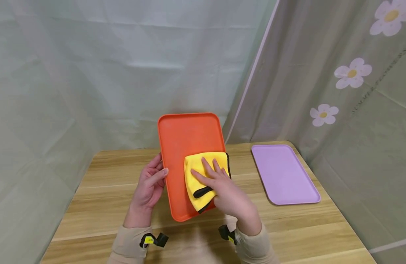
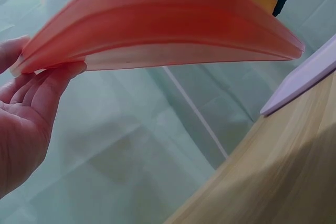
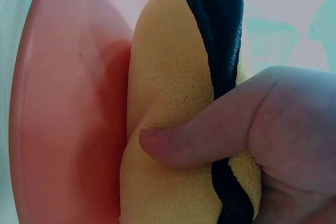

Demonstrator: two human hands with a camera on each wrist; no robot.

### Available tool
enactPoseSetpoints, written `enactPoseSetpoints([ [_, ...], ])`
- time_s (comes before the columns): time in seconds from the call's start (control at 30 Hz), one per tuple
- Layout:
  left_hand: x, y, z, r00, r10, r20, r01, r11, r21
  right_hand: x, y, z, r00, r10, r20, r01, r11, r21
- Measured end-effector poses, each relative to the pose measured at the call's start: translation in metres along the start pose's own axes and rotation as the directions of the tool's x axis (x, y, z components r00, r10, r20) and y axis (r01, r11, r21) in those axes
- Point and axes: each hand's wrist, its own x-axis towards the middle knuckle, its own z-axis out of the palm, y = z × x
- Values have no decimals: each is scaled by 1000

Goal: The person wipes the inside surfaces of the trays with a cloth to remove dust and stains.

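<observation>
Currently, the orange tray [image 1: 177,148] is held tilted above the worktop [image 1: 104,190], the left hand [image 1: 150,185] pinching its edge at 9 o'clock; judged light, stiff and somewhat slick, it is best gripped there. Splayed, the right hand [image 1: 227,192] presses the yellow cloth [image 1: 192,186], likely soft and pliable, against the tray at 4 o'clock.

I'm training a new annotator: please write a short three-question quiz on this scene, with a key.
1. Which hand rests on the yellow cloth?
2. The left hand holds: A) the cloth; B) the orange tray; C) nothing.
3. True or false: the purple tray lies on the wooden table.

Key: 1. The right hand. 2. B, at its edge. 3. True.
</observation>
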Motion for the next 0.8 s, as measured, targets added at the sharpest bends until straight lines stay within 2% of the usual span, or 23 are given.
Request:
enactPoseSetpoints([
  [0.47, 0, 0, -1, 999, -10, -49, 11, 1000, 20, 2, -13, 9, 1000, -25, 18, 26, 999, -42],
  [0.67, 1, 3, 1, 995, -52, -85, 59, 995, 83, 3, -20, 12, 996, -47, 80, 52, 997, -59],
  [0.8, 1, 4, 2, 994, -57, -92, 67, 992, 111, 2, -26, 15, 991, -79, 109, 89, 992, -92],
])
